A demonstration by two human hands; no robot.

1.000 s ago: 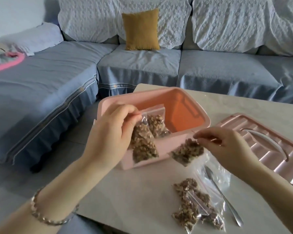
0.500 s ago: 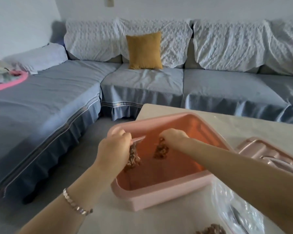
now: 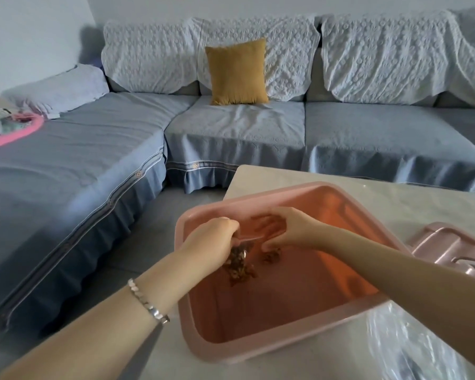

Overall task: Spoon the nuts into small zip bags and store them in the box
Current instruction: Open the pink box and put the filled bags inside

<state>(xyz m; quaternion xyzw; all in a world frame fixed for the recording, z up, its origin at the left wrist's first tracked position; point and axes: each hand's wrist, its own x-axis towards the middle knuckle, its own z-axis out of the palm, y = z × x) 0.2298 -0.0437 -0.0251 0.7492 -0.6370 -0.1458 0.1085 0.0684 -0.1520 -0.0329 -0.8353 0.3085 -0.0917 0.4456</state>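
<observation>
**Both hands deeper in the box than half a second ago**

Since the earlier frame, both hands have sunk further into the pink box [image 3: 258, 349], and my right hand [image 3: 288, 229] has spread its fingers.

Hidden or unclear: the right fingers [image 3: 263, 223] are blurred by motion. I cannot tell whether this hand still pinches the smaller nut bag [image 3: 272, 255] just under its thumb or only hovers over it. My left hand [image 3: 214, 239] covers the top of the held nut bag [image 3: 240, 266]. Only a pale strip of its zip edge shows beside my knuckles, and I cannot tell whether one bag or more hangs there. The lid [image 3: 450, 248], well to the right of my right forearm, is cut off by the frame edge. So is the clear plastic bag [image 3: 395, 338] beneath that forearm.

Pose: the left hand is palm down, with its fingers curled tight round the bag's top and the nuts hanging below them inside the box. The right hand reaches in from the right, just beside the left and apart from it.

Count: two hands, two visible clumps of nuts, one box, one lid. There is one bracelet [image 3: 148, 300] on my left wrist and one mustard cushion [image 3: 236, 72] on the sofa far beyond both hands.
</observation>
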